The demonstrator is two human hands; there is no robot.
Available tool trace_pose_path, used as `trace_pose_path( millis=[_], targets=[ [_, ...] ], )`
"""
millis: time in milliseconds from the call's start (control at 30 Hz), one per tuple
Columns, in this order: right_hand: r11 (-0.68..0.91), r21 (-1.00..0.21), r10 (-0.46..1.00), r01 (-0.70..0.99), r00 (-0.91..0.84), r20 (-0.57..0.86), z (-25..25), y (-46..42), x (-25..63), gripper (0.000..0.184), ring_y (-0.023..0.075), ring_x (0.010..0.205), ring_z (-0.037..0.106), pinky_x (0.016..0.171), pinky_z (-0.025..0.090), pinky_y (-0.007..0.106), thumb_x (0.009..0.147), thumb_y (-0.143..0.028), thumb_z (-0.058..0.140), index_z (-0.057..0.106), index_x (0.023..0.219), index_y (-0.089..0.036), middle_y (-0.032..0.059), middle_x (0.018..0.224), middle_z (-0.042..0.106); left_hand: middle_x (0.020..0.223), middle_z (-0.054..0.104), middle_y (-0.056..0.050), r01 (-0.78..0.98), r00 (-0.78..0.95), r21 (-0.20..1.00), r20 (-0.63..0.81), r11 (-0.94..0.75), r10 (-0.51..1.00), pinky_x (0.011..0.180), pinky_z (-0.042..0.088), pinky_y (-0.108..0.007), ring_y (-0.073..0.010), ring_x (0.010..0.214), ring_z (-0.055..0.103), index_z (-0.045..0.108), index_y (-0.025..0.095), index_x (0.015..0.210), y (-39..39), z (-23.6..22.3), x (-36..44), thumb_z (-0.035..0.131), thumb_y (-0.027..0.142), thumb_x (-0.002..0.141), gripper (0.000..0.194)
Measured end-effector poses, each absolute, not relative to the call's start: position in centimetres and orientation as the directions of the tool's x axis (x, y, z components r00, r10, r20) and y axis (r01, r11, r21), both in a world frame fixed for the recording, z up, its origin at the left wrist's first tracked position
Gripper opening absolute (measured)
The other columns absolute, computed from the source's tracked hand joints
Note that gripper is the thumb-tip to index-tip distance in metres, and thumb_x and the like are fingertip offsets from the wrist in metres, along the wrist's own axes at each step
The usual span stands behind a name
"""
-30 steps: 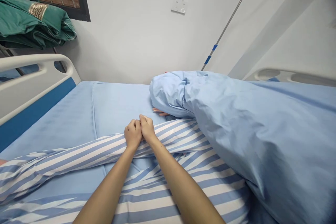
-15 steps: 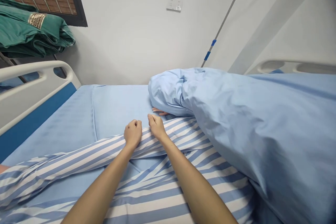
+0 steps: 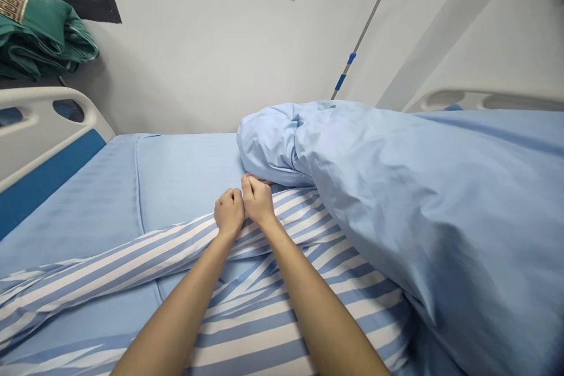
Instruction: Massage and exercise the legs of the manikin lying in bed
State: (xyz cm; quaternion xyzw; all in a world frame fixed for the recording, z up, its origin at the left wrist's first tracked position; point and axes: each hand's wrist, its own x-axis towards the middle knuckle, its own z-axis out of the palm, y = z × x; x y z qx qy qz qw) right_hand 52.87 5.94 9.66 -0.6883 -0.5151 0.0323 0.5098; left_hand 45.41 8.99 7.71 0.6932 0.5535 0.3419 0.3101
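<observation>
1. Bed rail (image 3: 44, 147): white with blue panel, at far left.
2. Striped sleeve (image 3: 110, 264): lies across the blue sheet (image 3: 185, 170), beneath both hands.
3. Left hand (image 3: 229, 211), right hand (image 3: 258, 201): now touching, separated in the earlier frame; fingers (image 3: 233, 195) curled, pinching the sleeve.
4. Blue duvet (image 3: 418, 217): bunched beyond the right hand, another person's fingers (image 3: 254, 177) showing beneath its fold.

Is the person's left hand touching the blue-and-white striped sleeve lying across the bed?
Touching. The head view shows the left hand closed on the striped sleeve, with no gap between them.
</observation>
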Motion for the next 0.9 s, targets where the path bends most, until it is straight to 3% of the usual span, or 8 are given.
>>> trace_pose_path(
  millis=[167, 267, 367, 467, 533, 700, 800, 900],
  targets=[
    [0.048, -0.847, 0.789, 0.530, 0.500, 0.357, 7.8, 6.5, 54.1, 0.040, 0.0105, 0.051, 0.035, 0.051, 0.024, 0.024, 0.085, -0.041, 0.034, 0.038, 0.053, -0.018, -0.0017, 0.049, 0.041, 0.052, 0.044, 0.000, 0.374, 0.168, 0.897, 0.184, -0.236, 0.968, 0.053, 0.026, -0.024, -0.0114, 0.054, 0.037, 0.040, 0.018, 0.052, 9.6, 8.7, 46.8, 0.036, 0.030, 0.079, 0.031],
    [0.094, -0.947, 0.792, 0.308, 0.553, 0.259, 7.6, 6.9, 54.6, 0.039, 0.0093, 0.046, 0.032, 0.047, 0.025, 0.023, 0.083, -0.043, 0.036, 0.036, 0.053, -0.019, -0.0037, 0.045, 0.036, 0.049, 0.038, 0.002, 0.195, 0.134, 0.957, 0.190, -0.213, 0.973, 0.052, 0.028, -0.023, -0.0101, 0.052, 0.037, 0.034, 0.018, 0.051, 9.3, 8.7, 47.9, 0.035, 0.030, 0.080, 0.031],
    [0.083, -0.981, 0.750, 0.173, 0.638, 0.176, 9.1, 6.6, 55.0, 0.037, 0.0092, 0.042, 0.031, 0.045, 0.027, 0.023, 0.082, -0.045, 0.037, 0.037, 0.055, -0.020, -0.0056, 0.042, 0.031, 0.049, 0.038, 0.003, 0.240, 0.122, 0.945, 0.198, -0.222, 0.973, 0.053, 0.026, -0.023, -0.0098, 0.052, 0.036, 0.034, 0.018, 0.050, 8.6, 8.2, 48.4, 0.037, 0.028, 0.080, 0.031],
    [0.121, -0.907, 0.626, 0.404, 0.678, 0.385, 10.8, 5.6, 56.0, 0.038, 0.0111, 0.049, 0.040, 0.051, 0.032, 0.023, 0.083, -0.046, 0.038, 0.045, 0.058, -0.018, -0.0026, 0.046, 0.041, 0.051, 0.041, 0.002, 0.337, 0.205, 0.896, 0.228, -0.288, 0.952, 0.055, 0.024, -0.024, -0.0104, 0.054, 0.035, 0.037, 0.018, 0.050, 8.0, 7.8, 48.4, 0.039, 0.028, 0.079, 0.031],
    [0.051, -0.830, 0.533, 0.555, 0.688, 0.492, 11.0, 4.9, 57.2, 0.040, 0.0121, 0.052, 0.041, 0.054, 0.031, 0.024, 0.084, -0.046, 0.036, 0.046, 0.058, -0.017, -0.0002, 0.050, 0.046, 0.052, 0.043, 0.002, 0.369, 0.239, 0.885, 0.206, -0.285, 0.949, 0.056, 0.024, -0.024, -0.0108, 0.055, 0.036, 0.038, 0.018, 0.051, 7.8, 7.8, 48.3, 0.038, 0.029, 0.080, 0.031],
    [-0.281, -0.724, 0.501, 0.630, 0.739, 0.450, 8.2, 4.5, 59.4, 0.042, 0.0130, 0.052, 0.035, 0.054, 0.024, 0.026, 0.085, -0.042, 0.031, 0.047, 0.055, -0.017, 0.0039, 0.054, 0.051, 0.052, 0.044, 0.002, 0.302, 0.386, 0.916, 0.135, -0.263, 0.913, 0.055, 0.026, -0.023, -0.0104, 0.056, 0.039, 0.040, 0.018, 0.052, 8.4, 8.5, 47.4, 0.037, 0.031, 0.079, 0.031],
    [-0.328, -0.686, 0.502, 0.650, 0.735, 0.455, 7.3, 4.7, 59.6, 0.042, 0.0133, 0.053, 0.034, 0.054, 0.022, 0.027, 0.085, -0.042, 0.031, 0.049, 0.057, -0.016, 0.0057, 0.056, 0.053, 0.049, 0.044, 0.003, 0.198, 0.584, 0.956, 0.064, -0.219, 0.809, 0.053, 0.029, -0.023, -0.0097, 0.050, 0.040, 0.042, 0.017, 0.052, 9.7, 8.6, 44.1, 0.037, 0.034, 0.078, 0.032],
    [-0.327, -0.689, 0.505, 0.647, 0.736, 0.452, 7.4, 4.7, 59.5, 0.041, 0.0138, 0.053, 0.035, 0.054, 0.023, 0.026, 0.084, -0.041, 0.030, 0.048, 0.057, -0.016, 0.0061, 0.055, 0.052, 0.046, 0.039, 0.004, 0.286, 0.523, 0.924, 0.070, -0.252, 0.849, 0.054, 0.030, -0.023, -0.0093, 0.050, 0.039, 0.042, 0.017, 0.050, 11.7, 8.4, 36.9, 0.040, 0.038, 0.077, 0.035]
  ],
)
